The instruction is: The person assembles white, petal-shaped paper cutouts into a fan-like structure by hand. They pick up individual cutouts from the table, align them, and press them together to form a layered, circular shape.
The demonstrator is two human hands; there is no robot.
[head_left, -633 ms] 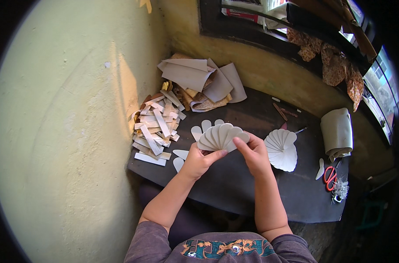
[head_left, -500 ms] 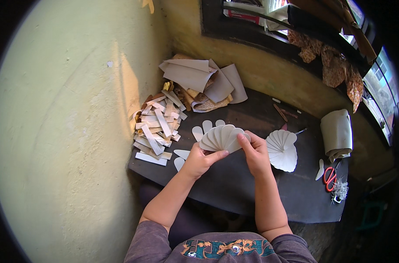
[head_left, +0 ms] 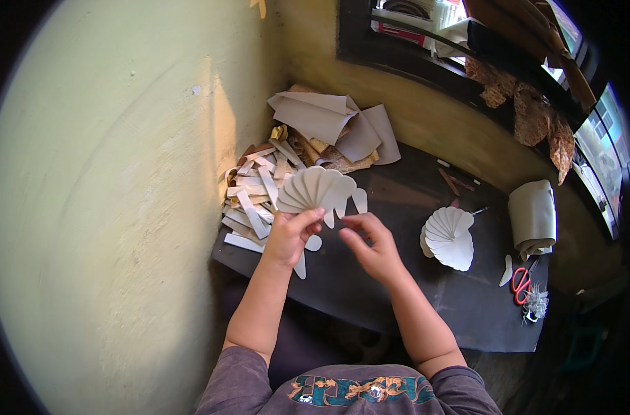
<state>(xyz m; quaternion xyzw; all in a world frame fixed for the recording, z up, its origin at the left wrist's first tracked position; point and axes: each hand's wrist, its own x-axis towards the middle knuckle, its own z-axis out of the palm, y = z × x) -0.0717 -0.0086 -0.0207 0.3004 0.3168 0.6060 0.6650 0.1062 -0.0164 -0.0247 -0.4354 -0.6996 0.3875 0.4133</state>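
Observation:
My left hand [head_left: 289, 236] pinches a fan of white petal-shaped pieces [head_left: 307, 188] at its narrow end, holding it up above the table. Beside it, my right hand [head_left: 376, 250] is empty, its thumb and index finger apart, with the fingertips close to the narrow tips of the pieces. Loose white pieces of the same shape lie on the table around the left hand, one [head_left: 313, 243] just beside it and another [head_left: 360, 200] behind the fan. To the right sits a second spread of overlapping white petal-shaped pieces [head_left: 448, 237].
The dark table [head_left: 391, 304] meets the wall on the left. Pale strips [head_left: 249, 207] are heaped at the left, with folded sheets [head_left: 315, 117] behind. On the right are a rolled sheet [head_left: 531, 214], red-handled scissors [head_left: 520, 285] and a clump of clear shreds [head_left: 536, 303].
My right hand has let go of the fan and drawn back from it. My left hand has carried the fan left and farther up, tilting it. The view has shifted slightly.

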